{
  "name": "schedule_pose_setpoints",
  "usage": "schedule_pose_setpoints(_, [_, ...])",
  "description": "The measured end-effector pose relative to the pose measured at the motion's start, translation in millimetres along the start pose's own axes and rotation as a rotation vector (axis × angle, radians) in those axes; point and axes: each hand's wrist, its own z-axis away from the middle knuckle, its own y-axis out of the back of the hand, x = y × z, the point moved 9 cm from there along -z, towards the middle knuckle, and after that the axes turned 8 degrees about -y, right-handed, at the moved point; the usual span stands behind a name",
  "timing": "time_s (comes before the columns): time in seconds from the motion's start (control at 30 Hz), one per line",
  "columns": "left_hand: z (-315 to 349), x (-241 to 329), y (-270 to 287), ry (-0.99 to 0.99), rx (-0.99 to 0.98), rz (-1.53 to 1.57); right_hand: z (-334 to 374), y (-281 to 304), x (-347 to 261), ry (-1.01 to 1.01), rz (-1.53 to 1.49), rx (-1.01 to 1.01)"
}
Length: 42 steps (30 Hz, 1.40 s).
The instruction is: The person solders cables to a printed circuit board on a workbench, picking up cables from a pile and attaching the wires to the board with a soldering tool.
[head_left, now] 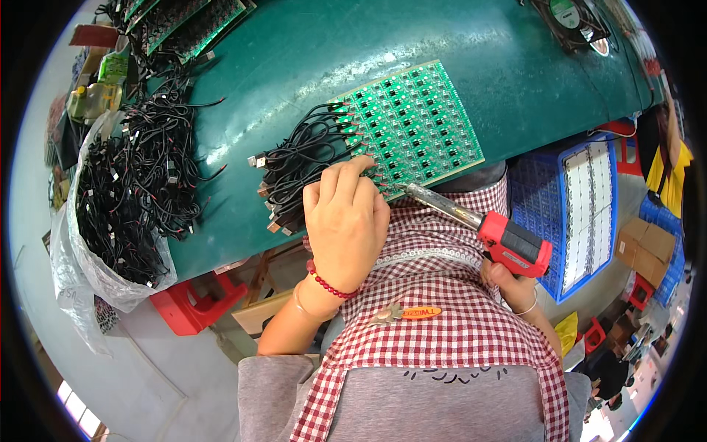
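A green circuit board panel (416,121) with rows of small parts lies on the green table. Black USB cables (298,158) run from its left edge, their thin ends on the board and their metal plugs bunched to the left. My left hand (346,221) reaches over the bundle with fingers bent and pressed together on a cable at the panel's lower left corner; the fingertips partly hide the wire. My right hand (507,280) is closed round the grip of a red and black soldering gun (515,247). Its metal tip points left, close to the panel's lower edge beside my left fingertips.
A large heap of black cables (136,191) spills from a clear plastic bag (166,269) on the left. More boards (188,33) stand at the far left. A fan (571,18) sits far right. Right of the table stands a blue crate (589,214); a red stool (199,302) is below left.
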Motion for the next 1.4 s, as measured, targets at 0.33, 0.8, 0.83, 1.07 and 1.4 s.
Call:
schedule_pose_setpoints(0.33, [2.0, -0.1, -0.8, 0.025, 0.015, 0.003, 1.0, 2.7, 6.1, 0.004, 0.051, 0.023])
schedule_pose_setpoints(0.8, [1.9, 1.1, -1.0, 0.025, 0.037, 0.007, 4.8, 8.8, 10.4, -0.07, -0.031, 0.041])
schedule_pose_setpoints(0.83, [1.7, 1.1, -1.2, 0.025, 0.035, 0.005, 4.2, 7.2, 10.5, -0.07, -0.032, 0.041])
schedule_pose_setpoints(1.07, [1.6, 0.9, -1.3, 0.032, 0.011, -0.009, 5.2, 11.7, 15.4, -0.036, 0.013, 0.042])
schedule_pose_setpoints(1.4, [1.0, 0.0, -1.0, 0.027, -0.002, -0.006, 5.1, 10.4, 7.5, -0.015, -0.092, 0.008])
